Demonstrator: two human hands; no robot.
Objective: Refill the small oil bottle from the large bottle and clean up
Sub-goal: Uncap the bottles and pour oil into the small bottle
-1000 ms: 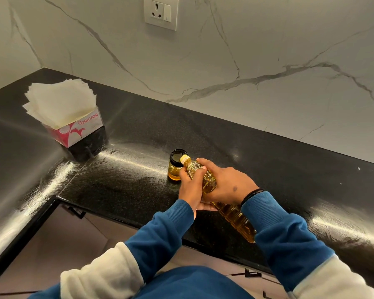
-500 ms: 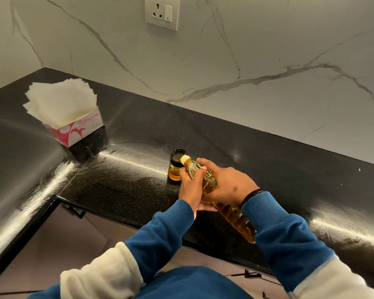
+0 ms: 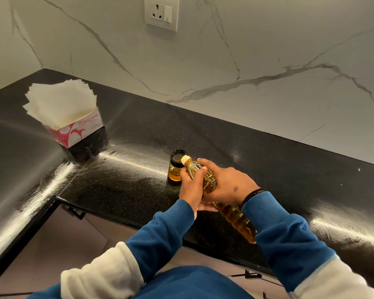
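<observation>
Large bottle (image 3: 210,183) base hiding behind right sleeve, both hands gripping it, left hand (image 3: 191,188), right hand (image 3: 227,184), tilting neck over open jar (image 3: 177,166) standing on worktop (image 3: 127,169), jar holding amber oil.

Hands: two, a left hand (image 3: 191,186) and a right hand (image 3: 227,184), both wrapped round the large bottle.
Large oil bottles: one large bottle (image 3: 235,214), tipped over, golden oil inside.
Small oil bottles: one small bottle (image 3: 177,165), open at the top, partly filled.
Napkin boxes: one napkin box (image 3: 78,132), pink and white.
Napkins: one fanned stack of napkins (image 3: 60,102); single sheets too many to count.
Benches: one black bench (image 3: 138,134).
Wall sockets: one wall socket (image 3: 161,13).
Wristbands: one black wristband (image 3: 252,194), on the right wrist.
</observation>
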